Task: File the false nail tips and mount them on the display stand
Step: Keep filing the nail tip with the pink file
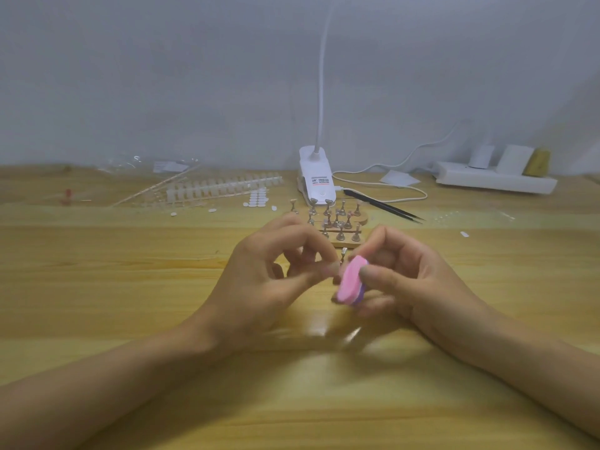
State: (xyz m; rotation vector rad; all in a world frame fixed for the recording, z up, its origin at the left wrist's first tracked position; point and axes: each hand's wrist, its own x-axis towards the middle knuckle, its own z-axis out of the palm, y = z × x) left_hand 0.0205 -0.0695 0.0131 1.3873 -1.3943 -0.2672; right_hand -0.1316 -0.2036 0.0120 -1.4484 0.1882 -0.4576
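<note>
— On the pale wooden table [97, 287], what holds what?

— I see a small wooden display stand [337, 227] behind the hands, carrying rows of little metal pegs; whether any peg bears a nail I cannot tell. Strips of clear false nail tips [224, 186] lie at the far left, with a patch of small white oval stickers [258, 199] just beside them.

— And the hands?

— Both are raised just above the table, forearms angled inward. My left hand [269, 280] has its fingers [319, 251] curled and pinched together at the tips; something tiny seems held there, but blur keeps me from making it out. My right hand [415, 280] grips a pink-and-purple oval buffing block [350, 280], thumb on its near face and fingers behind, tilted on edge. The block's pink face touches the left fingertips.

— Anything else?

— A white clip lamp [316, 180] stands behind the stand, black tweezers [383, 206] to its right, and a white power strip [496, 181] at the far right.
</note>
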